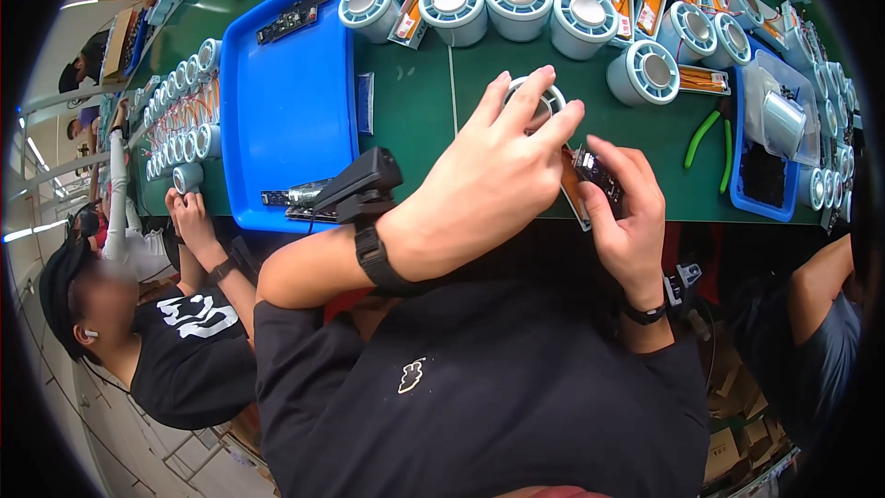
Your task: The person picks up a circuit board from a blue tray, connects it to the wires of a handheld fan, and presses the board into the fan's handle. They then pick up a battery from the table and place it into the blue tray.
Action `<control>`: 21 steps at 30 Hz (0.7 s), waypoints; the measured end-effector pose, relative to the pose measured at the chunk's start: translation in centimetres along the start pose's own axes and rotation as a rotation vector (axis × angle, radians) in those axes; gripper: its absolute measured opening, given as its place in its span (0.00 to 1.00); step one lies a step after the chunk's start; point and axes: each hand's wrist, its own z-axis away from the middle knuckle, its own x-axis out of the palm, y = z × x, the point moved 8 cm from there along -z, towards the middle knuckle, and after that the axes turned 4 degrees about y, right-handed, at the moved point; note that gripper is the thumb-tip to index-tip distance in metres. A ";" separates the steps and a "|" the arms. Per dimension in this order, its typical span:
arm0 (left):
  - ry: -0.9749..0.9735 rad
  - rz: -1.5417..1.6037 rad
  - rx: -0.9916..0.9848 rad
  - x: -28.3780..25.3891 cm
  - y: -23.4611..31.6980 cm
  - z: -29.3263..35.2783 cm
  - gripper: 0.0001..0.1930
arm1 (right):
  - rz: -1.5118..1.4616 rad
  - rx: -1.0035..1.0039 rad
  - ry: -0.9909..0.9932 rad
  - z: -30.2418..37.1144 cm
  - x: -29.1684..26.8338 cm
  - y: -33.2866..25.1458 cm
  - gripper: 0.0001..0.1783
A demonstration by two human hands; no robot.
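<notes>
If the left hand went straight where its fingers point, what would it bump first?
Beyond the round part it covers, the left hand would probably meet a light-blue cup with a silver disc, ahead on the green table, though depth is unclear.

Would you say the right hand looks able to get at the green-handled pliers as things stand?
Probably yes: the right hand is close by, and only bare green tabletop shows between it and the pliers. It would likely need to let go of the dark circuit board first.
</notes>
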 end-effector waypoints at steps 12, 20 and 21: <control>0.207 0.231 0.194 -0.1 -2.0 1.4 0.05 | 0.203 -0.059 0.018 -0.4 -1.0 -1.2 0.23; 0.368 0.270 0.148 -0.1 -2.3 1.8 0.07 | 0.330 -0.157 -0.043 -0.7 0.5 -3.1 0.22; 0.383 0.253 0.155 -0.1 -2.1 1.8 0.08 | 0.329 -0.158 -0.057 -0.7 0.7 -3.3 0.22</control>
